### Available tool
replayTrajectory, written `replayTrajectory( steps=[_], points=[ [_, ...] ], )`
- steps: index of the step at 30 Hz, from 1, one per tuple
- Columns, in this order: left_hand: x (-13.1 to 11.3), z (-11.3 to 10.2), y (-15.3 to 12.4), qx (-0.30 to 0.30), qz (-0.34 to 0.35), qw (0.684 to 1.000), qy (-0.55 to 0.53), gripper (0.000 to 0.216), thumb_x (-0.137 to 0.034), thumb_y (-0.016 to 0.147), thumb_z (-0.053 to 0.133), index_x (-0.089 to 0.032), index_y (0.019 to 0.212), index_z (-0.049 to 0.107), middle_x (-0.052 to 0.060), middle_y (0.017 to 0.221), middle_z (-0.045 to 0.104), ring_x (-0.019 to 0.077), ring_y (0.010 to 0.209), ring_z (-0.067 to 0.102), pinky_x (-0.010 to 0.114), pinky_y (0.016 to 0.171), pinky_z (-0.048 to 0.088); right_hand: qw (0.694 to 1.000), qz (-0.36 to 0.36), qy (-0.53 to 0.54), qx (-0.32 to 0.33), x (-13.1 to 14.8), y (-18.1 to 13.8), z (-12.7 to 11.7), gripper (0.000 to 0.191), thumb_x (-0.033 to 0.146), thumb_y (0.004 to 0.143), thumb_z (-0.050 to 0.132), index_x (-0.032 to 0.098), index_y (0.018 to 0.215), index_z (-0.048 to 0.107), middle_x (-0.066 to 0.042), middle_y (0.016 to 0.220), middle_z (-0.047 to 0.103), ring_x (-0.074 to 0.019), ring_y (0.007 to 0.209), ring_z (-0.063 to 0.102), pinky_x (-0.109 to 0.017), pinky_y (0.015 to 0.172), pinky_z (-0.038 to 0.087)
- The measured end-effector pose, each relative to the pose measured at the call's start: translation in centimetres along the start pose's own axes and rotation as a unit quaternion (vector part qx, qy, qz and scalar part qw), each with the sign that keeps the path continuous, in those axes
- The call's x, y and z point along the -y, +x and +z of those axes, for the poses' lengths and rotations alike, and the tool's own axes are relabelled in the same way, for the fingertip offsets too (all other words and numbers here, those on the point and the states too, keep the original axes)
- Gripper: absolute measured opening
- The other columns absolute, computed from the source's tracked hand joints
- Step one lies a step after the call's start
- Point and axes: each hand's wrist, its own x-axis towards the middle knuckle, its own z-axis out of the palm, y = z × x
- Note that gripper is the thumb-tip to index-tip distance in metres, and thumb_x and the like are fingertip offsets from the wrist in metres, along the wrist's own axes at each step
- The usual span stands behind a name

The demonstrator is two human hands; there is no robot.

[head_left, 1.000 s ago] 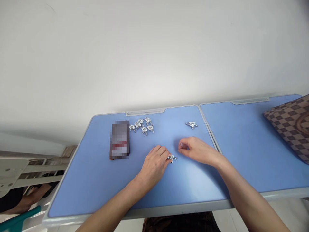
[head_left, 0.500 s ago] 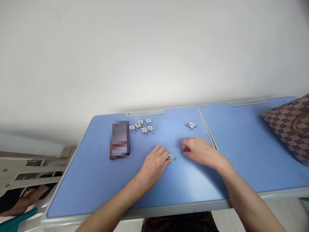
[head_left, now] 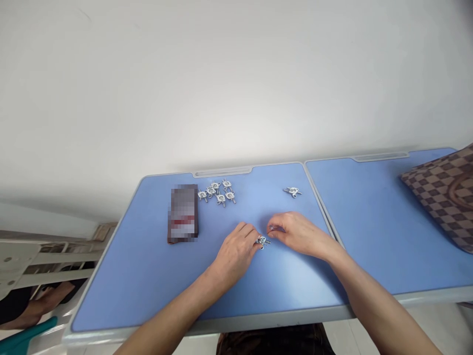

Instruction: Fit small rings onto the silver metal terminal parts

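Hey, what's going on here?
A person at a blue table has their left hand on a small metal fitting, while their right hand pinches something small and shiny. More fittings lie clustered beside a blurred packet, and another fitting lies apart.

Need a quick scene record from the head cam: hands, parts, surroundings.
left hand: fingertips at a small silver metal fitting
right hand: fingertips bunched beside that fitting; small shiny bit there, unclear what
surface: light-blue table top
nearby: cluster of matching silver fittings; lone silver fitting; pixelated rectangular packet; brown checkered bag
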Motion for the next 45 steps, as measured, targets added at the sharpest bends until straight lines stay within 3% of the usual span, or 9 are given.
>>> replayTrajectory(
  steps=[17, 27, 34, 45],
  points=[
    [0.0, 0.0, 0.0, 0.006, -0.002, 1.0, -0.002, 0.01, -0.018, 0.093, 0.051, -0.018, 0.088, 0.059, 0.004, 0.088, 0.061, 0.018, 0.082, 0.053, 0.032, 0.073, 0.05, 0.997, 0.007, 0.07, 0.023, -0.4, 0.5, 1.1, 0.013, 0.021, 0.083, 0.055, 0.02, 0.079, 0.067, 0.001, 0.075, 0.067, -0.013, 0.067, 0.055, -0.024, 0.06, 0.033],
    [0.1, 0.0, 0.0, 0.007, 0.001, 1.0, -0.002, 0.006, -0.016, 0.091, 0.054, -0.018, 0.087, 0.058, 0.004, 0.089, 0.061, 0.0183, 0.084, 0.054, 0.032, 0.074, 0.05, 0.993, 0.024, 0.101, 0.048, -0.8, 1.1, 0.9, 0.017, 0.024, 0.079, 0.051, 0.017, 0.065, 0.055, 0.006, 0.058, 0.046, -0.0091, 0.055, 0.035, -0.023, 0.052, 0.026],
    [0.1, 0.1, 0.1, 0.02, -0.009, 1.0, -0.008, 0.005, -0.015, 0.09, 0.056, -0.017, 0.088, 0.06, 0.003, 0.088, 0.06, 0.0184, 0.084, 0.053, 0.031, 0.074, 0.049, 0.983, 0.029, 0.15, 0.099, -1.3, 1.3, 0.4, 0.012, 0.026, 0.075, 0.053, 0.017, 0.068, 0.056, 0.006, 0.061, 0.044, -0.0087, 0.057, 0.034, -0.022, 0.052, 0.027],
    [0.1, 0.1, 0.1, 0.032, -0.011, 0.999, -0.005, 0.007, -0.017, 0.092, 0.053, -0.018, 0.088, 0.059, 0.004, 0.088, 0.06, 0.0187, 0.085, 0.053, 0.032, 0.075, 0.049, 0.976, 0.025, 0.181, 0.119, -1.7, 1.9, 0.7, 0.011, 0.025, 0.071, 0.055, 0.016, 0.065, 0.055, 0.006, 0.058, 0.042, -0.0088, 0.056, 0.033, -0.022, 0.051, 0.028]
  ],
)
